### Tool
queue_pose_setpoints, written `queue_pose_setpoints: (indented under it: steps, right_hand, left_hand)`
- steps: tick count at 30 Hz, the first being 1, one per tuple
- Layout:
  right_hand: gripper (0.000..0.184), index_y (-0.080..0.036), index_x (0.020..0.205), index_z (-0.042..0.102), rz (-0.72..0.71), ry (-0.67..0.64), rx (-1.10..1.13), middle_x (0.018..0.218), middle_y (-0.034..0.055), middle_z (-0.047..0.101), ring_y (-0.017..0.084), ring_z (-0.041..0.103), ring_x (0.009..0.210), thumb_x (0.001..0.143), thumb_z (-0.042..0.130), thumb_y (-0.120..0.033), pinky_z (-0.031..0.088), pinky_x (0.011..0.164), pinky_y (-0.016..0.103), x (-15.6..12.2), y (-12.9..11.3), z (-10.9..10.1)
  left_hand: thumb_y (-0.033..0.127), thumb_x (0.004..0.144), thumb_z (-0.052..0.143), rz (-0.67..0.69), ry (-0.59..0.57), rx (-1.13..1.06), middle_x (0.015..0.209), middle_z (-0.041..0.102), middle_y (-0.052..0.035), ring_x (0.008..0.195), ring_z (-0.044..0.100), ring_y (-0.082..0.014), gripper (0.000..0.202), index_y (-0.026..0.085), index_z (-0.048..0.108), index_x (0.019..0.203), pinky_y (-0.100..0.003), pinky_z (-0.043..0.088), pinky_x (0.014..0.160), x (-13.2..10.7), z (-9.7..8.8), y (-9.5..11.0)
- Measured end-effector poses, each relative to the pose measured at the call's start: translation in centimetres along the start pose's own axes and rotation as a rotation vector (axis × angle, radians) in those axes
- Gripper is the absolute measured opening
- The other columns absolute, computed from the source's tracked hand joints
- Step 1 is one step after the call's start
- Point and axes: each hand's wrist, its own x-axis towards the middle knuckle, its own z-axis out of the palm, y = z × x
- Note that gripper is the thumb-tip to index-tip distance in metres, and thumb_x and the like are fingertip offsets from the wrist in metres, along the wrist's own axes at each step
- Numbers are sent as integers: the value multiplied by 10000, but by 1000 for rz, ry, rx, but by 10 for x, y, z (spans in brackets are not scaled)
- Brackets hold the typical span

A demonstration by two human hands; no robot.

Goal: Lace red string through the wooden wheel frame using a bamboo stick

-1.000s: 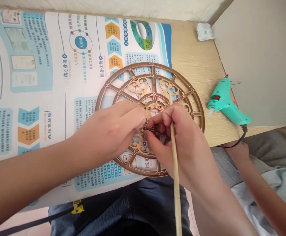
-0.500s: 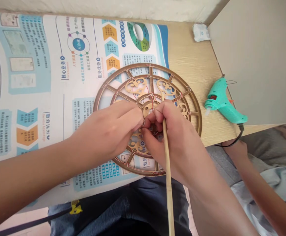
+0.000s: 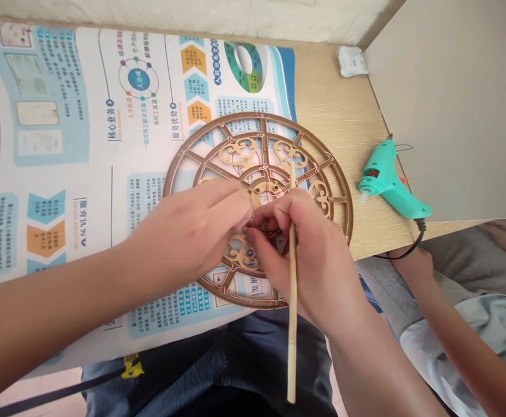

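A round brown openwork frame (image 3: 264, 145) lies on the printed paper, with rings, spokes, scroll-shaped ornaments and thin red wires running along it. Over its centre, my left hand (image 3: 200, 226) is closed in a pinch on a thin wire (image 3: 253, 215). The fingertips of my right hand (image 3: 309, 243) meet the left ones there, also closed in a pinch. A pale wooden stick (image 3: 292, 324) is lodged in the right hand and sticks out past it at both ends. Both hands cover much of the frame's middle, so small parts between the fingertips are partly hidden.
A teal glue gun (image 3: 392, 179) with a black cord lies right of the frame on the wooden table (image 3: 322, 92). Printed paper (image 3: 100, 156) covers the left side. A small white packet (image 3: 352, 61) sits by a grey panel (image 3: 452, 104). Another person's arm (image 3: 448, 324) is at right.
The stick has shifted in my right hand, and its lower end now shows. The view has moved slightly; both hands stay pinched together over the frame's centre.
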Motion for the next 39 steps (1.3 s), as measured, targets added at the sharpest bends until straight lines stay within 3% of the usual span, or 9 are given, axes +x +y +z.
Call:
queue_pose_setpoints:
  steps: [3,9,17,23,31,36,39]
  right_hand:
    - [345,-261,892,285,-27,21,-40,888,11,595,162,510,734,982,561,-75,441,677,327,-2,1,2]
    - [354,-253,944,311,-154,-36,-73,907,18,483,177,481,811,864,499,36,405,696,314,-1,3,5]
    - [306,-240,911,298,-206,60,-94,891,30,555,167,495,783,999,508,-36,403,671,315,-4,9,6]
    - [308,-239,941,316,-287,65,-171,883,25,480,181,458,794,896,475,21,398,692,337,-4,8,10]
    - [320,-233,929,317,-269,118,-198,891,23,528,173,497,815,953,543,-8,410,694,325,-10,13,10]
    - [349,-236,963,332,-307,46,-230,910,48,475,215,456,842,837,473,58,396,736,372,-7,14,11]
    - [321,-237,969,332,-308,32,-230,910,49,470,222,439,845,847,466,28,380,748,385,-5,14,12]
  left_hand:
    - [-2,970,455,6,8,9,1139,680,-54,1009,711,-241,220,212,415,934,-372,534,693,1,0,0]
    - [-11,965,432,20,31,39,1127,688,-45,962,703,-221,237,214,392,903,-351,501,673,2,2,1]
    - [1,986,419,9,26,25,1106,675,-38,984,696,-222,223,216,402,926,-332,490,687,0,1,1]
    - [1,981,410,-8,13,20,1053,665,-19,886,645,-201,231,221,389,913,-331,476,682,1,3,1]
    - [-9,964,408,-25,9,-1,1075,665,-32,934,672,-215,229,212,401,902,-344,477,668,1,2,1]
    - [-9,954,441,-7,-1,34,1004,631,-27,883,641,-217,220,208,439,913,-356,482,659,1,2,0]
    - [-13,952,440,-1,-8,37,969,610,-16,866,628,-214,228,211,438,908,-358,487,668,1,2,-1]
